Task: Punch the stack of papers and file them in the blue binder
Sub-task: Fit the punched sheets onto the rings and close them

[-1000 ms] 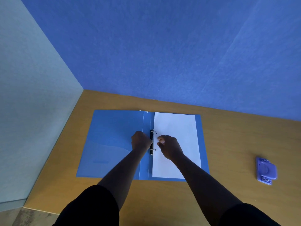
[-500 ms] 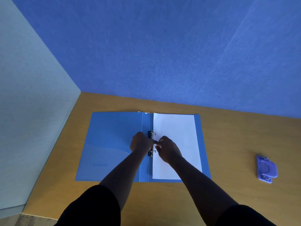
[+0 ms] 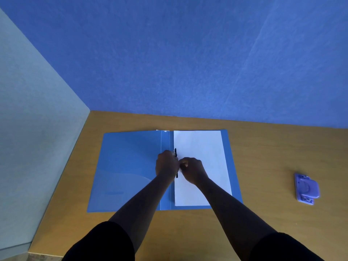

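The blue binder [image 3: 130, 166] lies open flat on the wooden table. A white stack of papers [image 3: 201, 146] rests on its right half, with its left edge at the spine. The black ring clip [image 3: 175, 152] sits on that spine and is mostly hidden under my hands. My left hand [image 3: 166, 164] is curled over the clip from the left. My right hand [image 3: 192, 170] lies on the paper's left edge, its fingertips pinched at the clip and touching my left hand. The rings themselves are hidden.
A purple hole punch [image 3: 306, 188] lies on the table [image 3: 263, 157] at the right, apart from the binder. Blue wall panels stand behind the table and a pale panel on the left. The table's front edge runs close below the binder.
Both hands have drawn together over the ring clip. The metal rings that showed before are now covered. The view has shifted slightly.
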